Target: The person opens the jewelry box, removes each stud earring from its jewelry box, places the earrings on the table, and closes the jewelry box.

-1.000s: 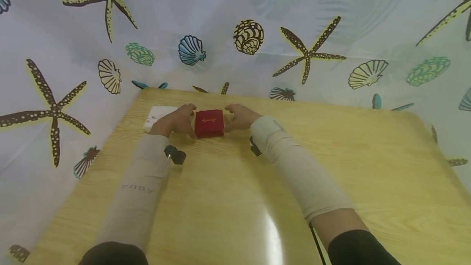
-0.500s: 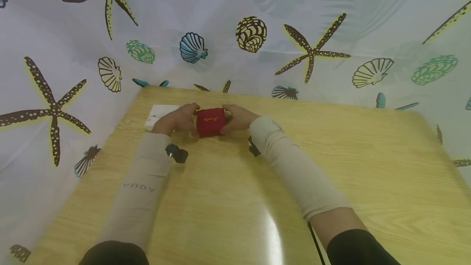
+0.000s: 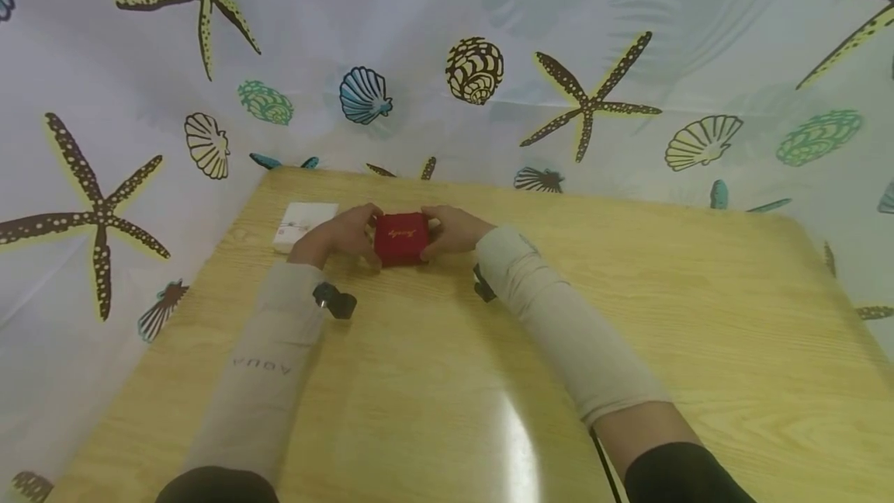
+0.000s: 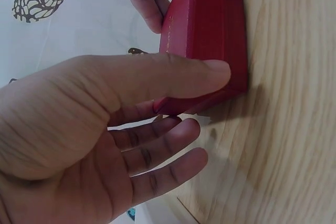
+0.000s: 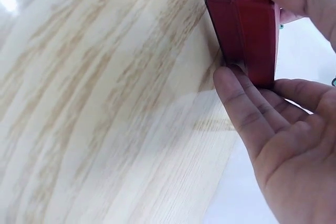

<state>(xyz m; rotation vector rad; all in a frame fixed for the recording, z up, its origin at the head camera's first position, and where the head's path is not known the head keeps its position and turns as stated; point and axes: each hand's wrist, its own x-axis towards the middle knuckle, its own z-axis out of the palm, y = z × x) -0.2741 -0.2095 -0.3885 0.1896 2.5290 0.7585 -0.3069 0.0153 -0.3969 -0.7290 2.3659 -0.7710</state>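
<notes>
1. Left hand [image 3: 346, 234] and right hand [image 3: 457, 230] have closed in on the red box [image 3: 401, 241]; a second ago a gap showed between the right fingertips and its side.
2. At the upper left of the head view, a flat white box [image 3: 307, 217] with a thin dark line across it lies on the worktop [image 3: 628, 293].
3. Next rightward, the left hand grasps the red box's left end, thumb along the near face; its other fingertips hang loose.
4. Upper centre-left, the red box sits at the worktop: deep red, squarish, closed, with gold script across its top and a seam along its sides.
5. Right of it, the right hand grasps the other end, thumb on the near face, fingers against the end.
</notes>
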